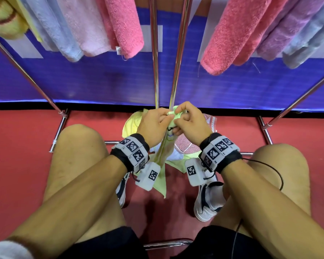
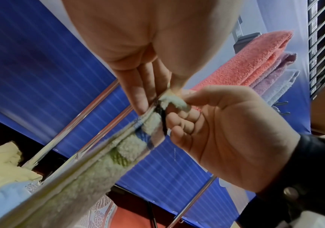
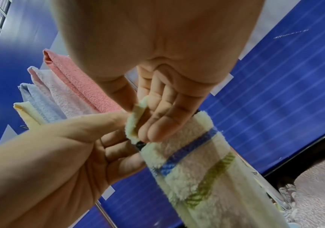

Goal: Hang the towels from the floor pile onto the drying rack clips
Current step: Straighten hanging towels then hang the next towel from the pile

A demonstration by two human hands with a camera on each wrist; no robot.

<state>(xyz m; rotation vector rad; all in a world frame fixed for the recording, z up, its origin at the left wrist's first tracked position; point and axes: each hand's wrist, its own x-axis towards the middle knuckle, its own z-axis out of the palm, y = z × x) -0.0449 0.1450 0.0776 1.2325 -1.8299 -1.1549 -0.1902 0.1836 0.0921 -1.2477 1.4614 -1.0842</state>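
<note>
The left hand (image 1: 153, 124) and the right hand (image 1: 190, 124) meet at the middle of the drying rack (image 1: 177, 71), both pinching the top edge of a pale yellow-green towel (image 3: 192, 171). In the wrist views the right thumb and fingers nip a folded corner of that towel, while the left hand's fingers lie along its edge just beside a small black clip (image 2: 161, 115) (only partly visible between the fingers, so whether it has closed on the cloth cannot be told). The towel, with a blue stripe and a green stripe across it, hangs down from the hands between the person's bare knees toward the red floor (image 1: 26, 146). Just beyond the hands the floor pile (image 1: 185, 144) lies at the foot of the rack: yellow, pink and white towels lying together. Higher up, pink towels (image 1: 123, 25), lilac and light blue ones hang from the rack on both sides, in front of a blue banner (image 1: 101, 81).
</note>
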